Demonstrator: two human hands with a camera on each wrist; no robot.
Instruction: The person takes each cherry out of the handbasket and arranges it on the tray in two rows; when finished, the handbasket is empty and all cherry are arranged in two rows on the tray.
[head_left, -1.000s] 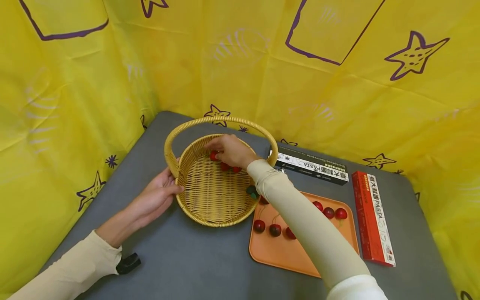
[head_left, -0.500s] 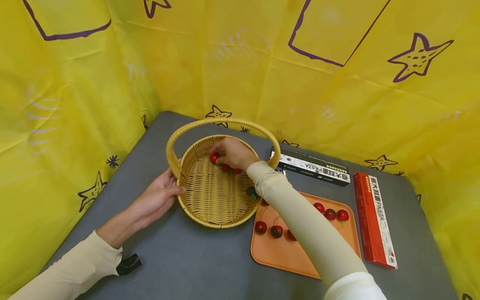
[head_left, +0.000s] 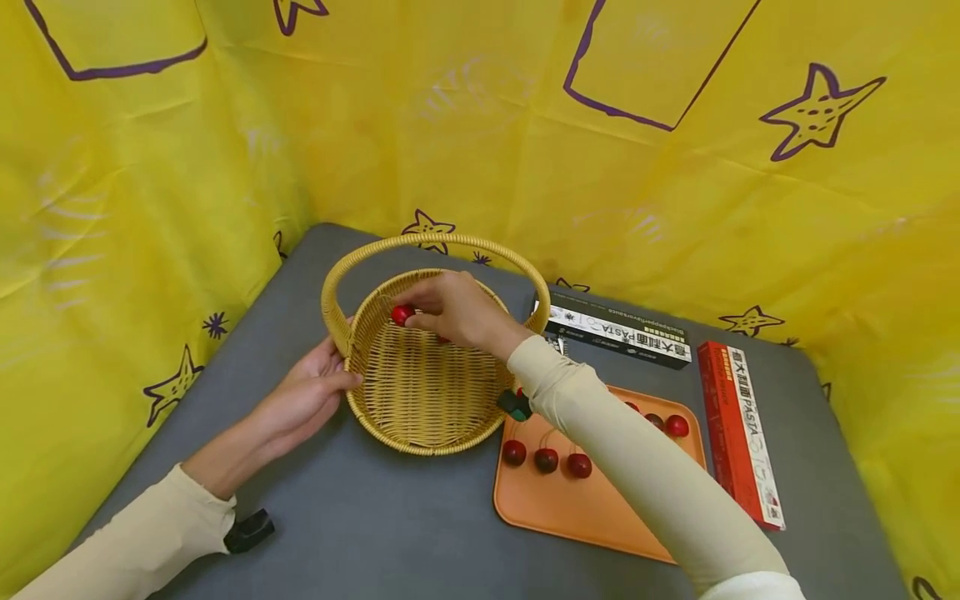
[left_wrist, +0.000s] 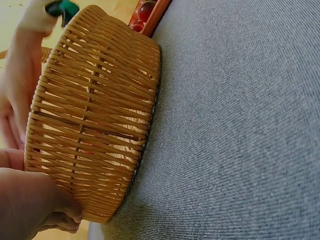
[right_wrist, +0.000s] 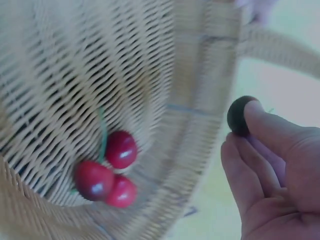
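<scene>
A yellow woven basket [head_left: 420, 392] with an arched handle [head_left: 438, 239] stands on the grey table. My left hand [head_left: 307, 392] grips its left rim near the handle's base, thumb on the rim; in the left wrist view the fingers lie against the wicker side. My right hand [head_left: 465, 312] pinches a red cherry [head_left: 402, 315] between thumb and fingertips, over the basket's far left part. In the right wrist view this cherry [right_wrist: 239, 116] looks dark, and a red cherry [right_wrist: 121, 149] lies with two others on the basket floor. The right hand mostly hides them in the head view.
An orange tray [head_left: 555, 508] with several cherries [head_left: 579, 465] sits right of the basket, partly under the right forearm. Behind it lies a black pasta box [head_left: 615, 329]; a red pasta box [head_left: 738, 433] lies to its right. Yellow patterned cloth [head_left: 480, 125] encloses the table.
My right hand, with the cherry pinched, has moved left and appears raised from beside the other cherries in the basket. The left hand keeps its grip on the rim.
</scene>
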